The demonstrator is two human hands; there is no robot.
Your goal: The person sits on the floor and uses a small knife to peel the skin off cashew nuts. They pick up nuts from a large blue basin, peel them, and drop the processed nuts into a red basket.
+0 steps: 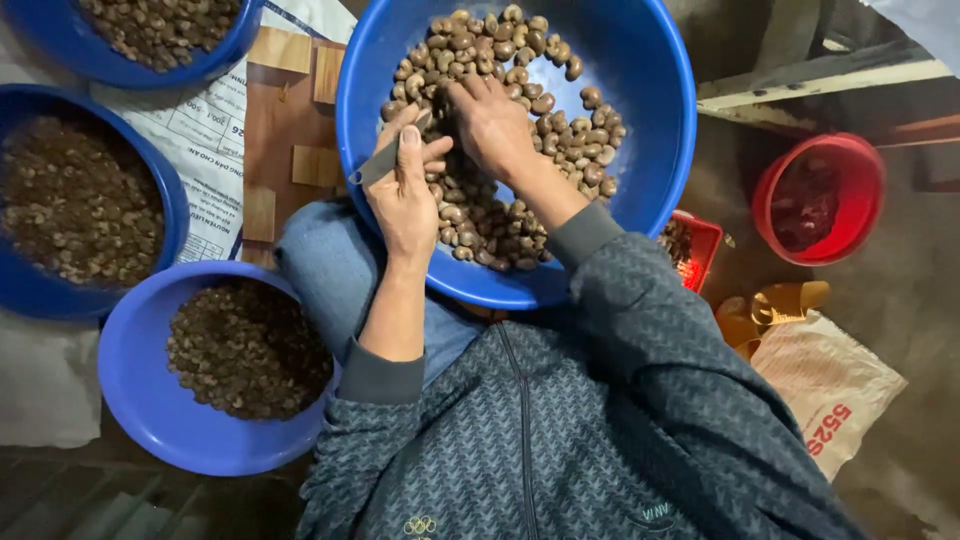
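The left hand (405, 195) is closed around a small grey knife (380, 163), thumb laid along its top, the blade end sticking out to the left over the rim of the big blue basin (640, 60). The right hand (490, 125) lies just beside it, fingers curled down into the pile of nuts (520, 130) that fills the basin; whether it pinches a nut cannot be told. The two hands touch at the knuckles. The basin rests on the person's lap, directly under both hands.

Left of the left hand, below the wrist, sits a blue bowl (135, 400) of darker kernels. Farther left is a second blue bowl (170, 215), and a third (215, 60) sits at the top left edge. A wooden board (290, 120) lies between these bowls and the basin. Well to the right of the right hand stands a red bucket (850, 165), with a small red basket (700, 245) nearer the basin and a sack (830, 385) below them.
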